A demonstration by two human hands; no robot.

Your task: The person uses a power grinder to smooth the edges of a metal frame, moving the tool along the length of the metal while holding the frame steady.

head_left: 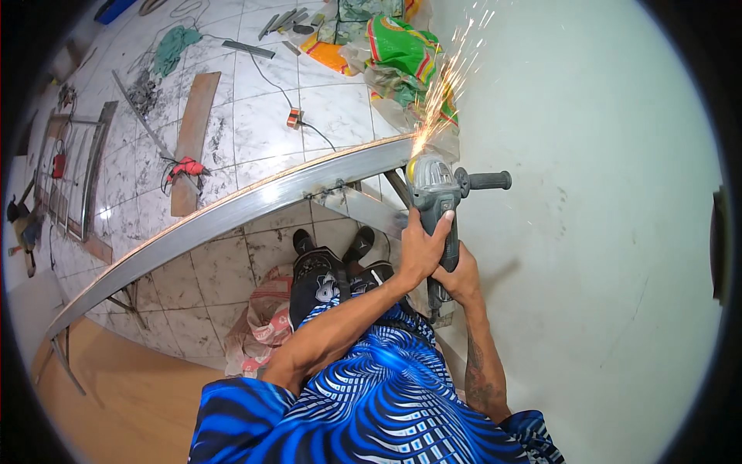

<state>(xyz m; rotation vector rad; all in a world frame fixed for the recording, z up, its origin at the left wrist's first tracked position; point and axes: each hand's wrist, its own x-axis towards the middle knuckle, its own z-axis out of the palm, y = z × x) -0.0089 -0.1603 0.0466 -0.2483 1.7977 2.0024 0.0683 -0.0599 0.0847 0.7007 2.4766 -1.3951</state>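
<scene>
Our left hand (421,247) and right hand (462,276), fingers wrapped around grey angle grinder (439,203), left higher on body. Just beyond hands, grinder head at silver metal bar's (239,199) end, sparks (439,104) flying away from us. Right of hands, pale wall (595,201). Farther left, red power tool (188,168); well ahead, green sack (400,48).

Angle grinder (437,203): grey and black, running, sparking at its yellow-edged head beside the right end of the metal beam (255,199); head farthest, tail nearest.
Side handle (489,180): black, ribbed, jutting right.
Beam: long, silvery, dark-blotched right of middle, running from lower left toward the grinder.
</scene>
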